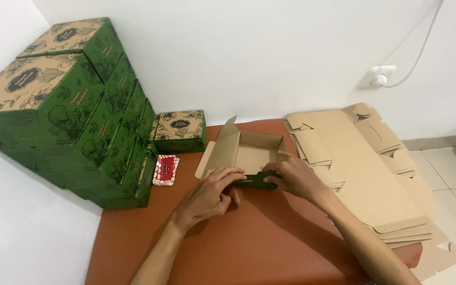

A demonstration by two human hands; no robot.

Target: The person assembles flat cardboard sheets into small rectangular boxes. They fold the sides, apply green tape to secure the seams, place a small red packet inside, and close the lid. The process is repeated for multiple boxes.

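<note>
From the head camera, a half-folded cardboard box (249, 155) sits on the brown desk (259, 237), between the stack of finished green boxes (75, 116) and the pile of flat blanks (360, 163). The left hand (209, 195) and right hand (291, 177) both pinch its green front wall. Pressing evenly at both ends should keep the fold square.
</note>
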